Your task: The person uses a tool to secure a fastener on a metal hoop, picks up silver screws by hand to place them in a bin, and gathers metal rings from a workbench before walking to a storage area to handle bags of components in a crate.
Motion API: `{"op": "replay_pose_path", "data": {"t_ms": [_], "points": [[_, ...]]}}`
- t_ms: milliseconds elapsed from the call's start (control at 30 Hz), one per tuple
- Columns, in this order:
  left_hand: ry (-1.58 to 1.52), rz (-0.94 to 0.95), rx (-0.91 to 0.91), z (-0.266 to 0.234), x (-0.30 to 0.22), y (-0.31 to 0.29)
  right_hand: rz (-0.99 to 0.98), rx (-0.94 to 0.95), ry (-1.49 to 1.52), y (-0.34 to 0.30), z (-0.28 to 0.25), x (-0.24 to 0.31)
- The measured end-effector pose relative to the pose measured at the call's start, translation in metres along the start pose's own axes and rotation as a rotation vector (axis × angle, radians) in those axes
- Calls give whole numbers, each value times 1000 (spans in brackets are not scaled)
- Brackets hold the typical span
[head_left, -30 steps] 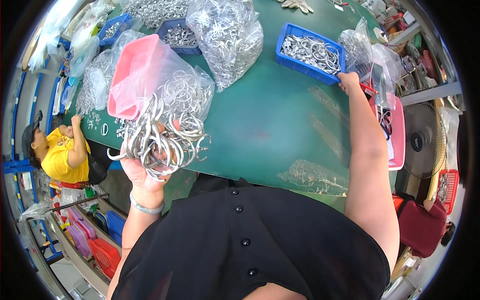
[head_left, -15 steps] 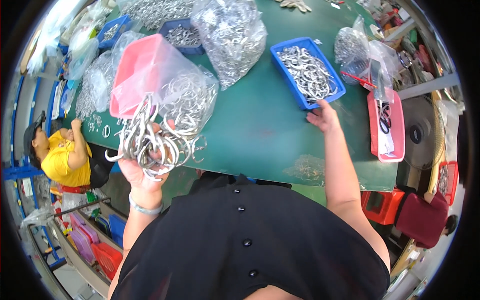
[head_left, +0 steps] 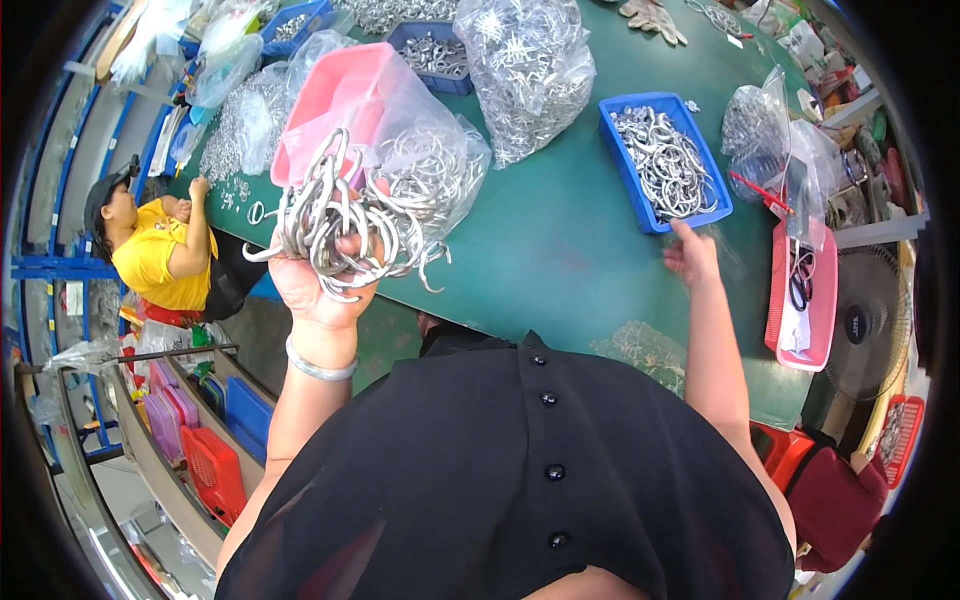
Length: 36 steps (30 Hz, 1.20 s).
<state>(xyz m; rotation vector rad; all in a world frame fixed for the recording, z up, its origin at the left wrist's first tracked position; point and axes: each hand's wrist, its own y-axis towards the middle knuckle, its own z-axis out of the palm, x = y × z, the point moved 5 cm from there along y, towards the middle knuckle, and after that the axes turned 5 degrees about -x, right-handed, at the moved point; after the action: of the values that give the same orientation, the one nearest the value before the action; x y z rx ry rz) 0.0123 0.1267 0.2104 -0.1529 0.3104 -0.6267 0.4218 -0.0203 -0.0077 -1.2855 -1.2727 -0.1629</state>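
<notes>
My left hand [head_left: 322, 290] is closed around a bunch of curved silver metal pieces [head_left: 345, 215], several of them jutting out between and past the fingers. Behind the bunch lies a clear plastic bag [head_left: 445, 165] of similar curved pieces, its mouth draped over a pink basket [head_left: 345, 85]. My right hand [head_left: 693, 258] is at the near edge of a blue tray [head_left: 618, 150], one finger up against the rim and the others loosely bent, apart, with nothing visible in them. Inside the tray is a heap of silver curved pieces [head_left: 665, 165].
A big clear bag of metal parts [head_left: 525, 75] stands on the green table [head_left: 540, 260], beside another blue tray [head_left: 400, 40]. On the right are a pink basket with scissors [head_left: 822, 330] and a fan [head_left: 865, 320]. A person in yellow [head_left: 165, 245] sits at left.
The whole view has shifted, so the table and its contents appear farther right. My left hand still grips the metal pieces; my right hand stays at the blue tray's near edge.
</notes>
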Motion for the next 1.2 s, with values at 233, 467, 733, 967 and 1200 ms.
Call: {"op": "replay_pose_path", "data": {"t_ms": [233,467,733,967,1200], "points": [[59,-119,46,11,22,17,-628,883,-61,-136,159,19],[35,-177,65,17,39,33,-468,1266,-89,-167,203,46],[28,-270,40,13,51,54,-324,1448,112,-194,186,32],[31,-445,138,15,72,70,-465,1137,272,-190,186,20],[52,-273,-6,18,65,68,-580,911,109,-184,151,41]]}}
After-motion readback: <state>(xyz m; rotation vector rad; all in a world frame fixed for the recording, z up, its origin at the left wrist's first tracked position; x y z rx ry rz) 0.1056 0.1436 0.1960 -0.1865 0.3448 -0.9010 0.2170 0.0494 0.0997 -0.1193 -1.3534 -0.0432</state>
